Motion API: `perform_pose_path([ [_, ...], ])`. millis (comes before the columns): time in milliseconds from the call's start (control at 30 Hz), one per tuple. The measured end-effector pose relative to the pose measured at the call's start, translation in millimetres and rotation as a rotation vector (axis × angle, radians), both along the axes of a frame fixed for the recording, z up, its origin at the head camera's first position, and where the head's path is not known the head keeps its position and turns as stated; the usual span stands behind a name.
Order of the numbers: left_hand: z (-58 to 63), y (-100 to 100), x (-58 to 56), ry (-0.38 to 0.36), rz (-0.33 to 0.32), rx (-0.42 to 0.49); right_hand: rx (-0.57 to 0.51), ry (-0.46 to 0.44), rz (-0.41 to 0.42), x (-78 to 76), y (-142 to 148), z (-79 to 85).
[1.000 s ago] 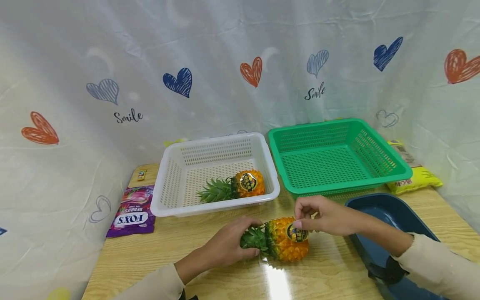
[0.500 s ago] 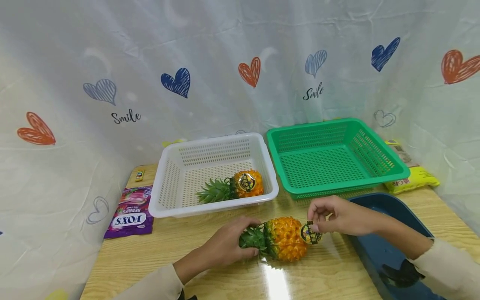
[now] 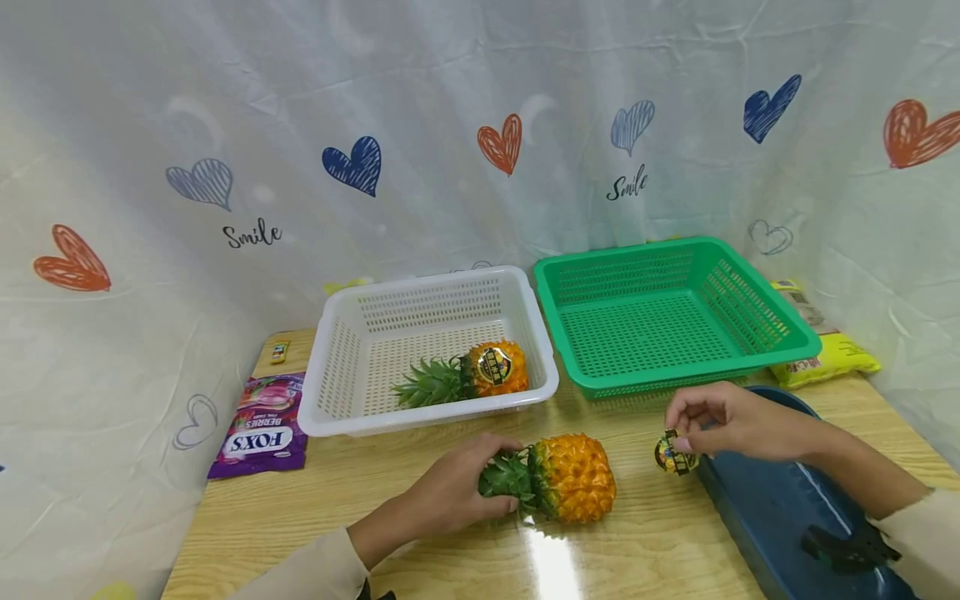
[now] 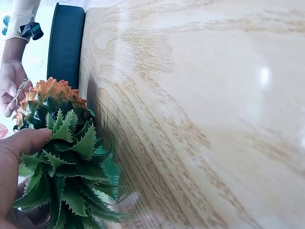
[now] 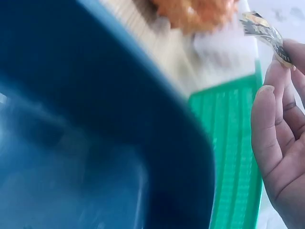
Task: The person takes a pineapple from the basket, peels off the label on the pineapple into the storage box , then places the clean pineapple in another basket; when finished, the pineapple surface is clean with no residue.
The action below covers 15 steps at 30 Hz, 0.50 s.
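Observation:
A small orange pineapple (image 3: 577, 479) lies on its side on the wooden table, its green leaves pointing left. My left hand (image 3: 461, 487) grips it by the leafy crown (image 4: 71, 167), thumb on one side and fingers on the other. Between thumb and fingertips my right hand (image 3: 738, 425) pinches a round black-and-gold sticker (image 3: 675, 454), apart from the fruit and beside the near-left rim of the dark blue tub (image 3: 780, 508). The right wrist view shows the sticker (image 5: 269, 36) bent. A second pineapple (image 3: 498, 367), with a similar sticker on it, lies in the white basket (image 3: 427, 421).
Behind the tub stands a green basket (image 3: 678, 367) with slotted walls. At the left lie a purple candy bag (image 3: 262, 425) and a small yellow packet (image 3: 280, 352). A yellow bag (image 3: 832, 358) sits at the right edge. A heart-printed curtain (image 3: 420, 100) hangs behind.
The sticker has come off the pineapple's side, and my right hand has carried it right, to the tub's edge. My left hand still holds the crown in the same place.

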State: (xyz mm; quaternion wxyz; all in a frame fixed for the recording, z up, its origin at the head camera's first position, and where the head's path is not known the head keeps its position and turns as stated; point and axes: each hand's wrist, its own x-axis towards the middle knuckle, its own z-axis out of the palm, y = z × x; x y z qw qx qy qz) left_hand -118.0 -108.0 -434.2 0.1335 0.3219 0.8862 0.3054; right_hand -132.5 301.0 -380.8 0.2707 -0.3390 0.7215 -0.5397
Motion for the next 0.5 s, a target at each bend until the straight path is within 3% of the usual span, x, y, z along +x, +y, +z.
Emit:
perform_pose_path([
  [300,0.1,-1,-0.1,0.002,-0.004,-0.002,-0.013,0.038,-0.063,-0.1,29,-4.6],
  [500,0.9,-1,-0.8,-0.004,-0.005,0.002,0.065,0.022,-0.118,-0.3,51,-8.6],
])
